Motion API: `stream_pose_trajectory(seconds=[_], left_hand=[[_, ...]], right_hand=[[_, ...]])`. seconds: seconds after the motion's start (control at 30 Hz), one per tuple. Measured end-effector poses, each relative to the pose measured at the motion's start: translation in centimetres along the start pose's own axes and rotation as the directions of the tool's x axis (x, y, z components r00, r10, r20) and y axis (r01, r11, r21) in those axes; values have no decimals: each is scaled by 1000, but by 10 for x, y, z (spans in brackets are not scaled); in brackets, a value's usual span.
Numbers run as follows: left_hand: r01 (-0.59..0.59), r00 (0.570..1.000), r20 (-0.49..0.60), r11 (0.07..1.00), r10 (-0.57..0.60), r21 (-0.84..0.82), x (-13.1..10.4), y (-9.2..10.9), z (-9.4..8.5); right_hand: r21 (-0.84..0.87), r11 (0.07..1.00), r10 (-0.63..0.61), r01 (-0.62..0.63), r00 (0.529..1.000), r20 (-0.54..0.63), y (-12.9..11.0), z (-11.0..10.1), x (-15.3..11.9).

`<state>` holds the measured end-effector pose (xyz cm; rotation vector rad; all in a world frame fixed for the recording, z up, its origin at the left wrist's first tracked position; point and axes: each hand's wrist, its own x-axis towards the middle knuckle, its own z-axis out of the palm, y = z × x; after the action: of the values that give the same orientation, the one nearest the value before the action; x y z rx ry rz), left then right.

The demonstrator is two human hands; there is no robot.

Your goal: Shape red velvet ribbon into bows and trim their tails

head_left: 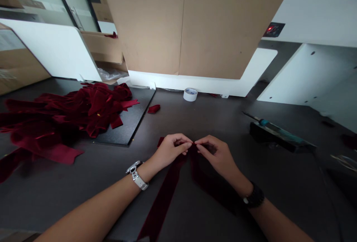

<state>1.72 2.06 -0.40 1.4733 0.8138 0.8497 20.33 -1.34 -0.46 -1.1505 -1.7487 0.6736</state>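
Observation:
Near the middle of the dark table, my left hand (177, 146) and my right hand (213, 149) meet fingertip to fingertip. Both pinch a dark red velvet ribbon (164, 193) at its upper part. Its two long tails spread apart below, one running down to the lower left, the other slanting under my right wrist. A bit of red ribbon also shows behind my left hand. Whatever lies right between the fingertips is too small to make out. My left wrist wears a silver watch, my right a black band.
Many red velvet bows and ribbons (92, 112) lie heaped on a black board (122, 138) at left. A small red scrap (154, 109) and a tape roll (190, 94) lie farther back. At right a soldering-iron-like tool (267, 123) rests on a black holder (258, 134). Cardboard (156, 30) stands behind.

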Motion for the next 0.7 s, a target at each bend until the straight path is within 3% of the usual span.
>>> stream_pose_trajectory(seconds=[0.43, 0.7], left_hand=[[-13, 1000, -24, 1000, 13, 26, -1, 0, 0], [-55, 998, -15, 994, 57, 90, -3, -1, 4]], right_hand=[[66, 995, 73, -74, 997, 16, -1, 1, 1], [14, 994, 103, -106, 987, 124, -5, 0, 2]])
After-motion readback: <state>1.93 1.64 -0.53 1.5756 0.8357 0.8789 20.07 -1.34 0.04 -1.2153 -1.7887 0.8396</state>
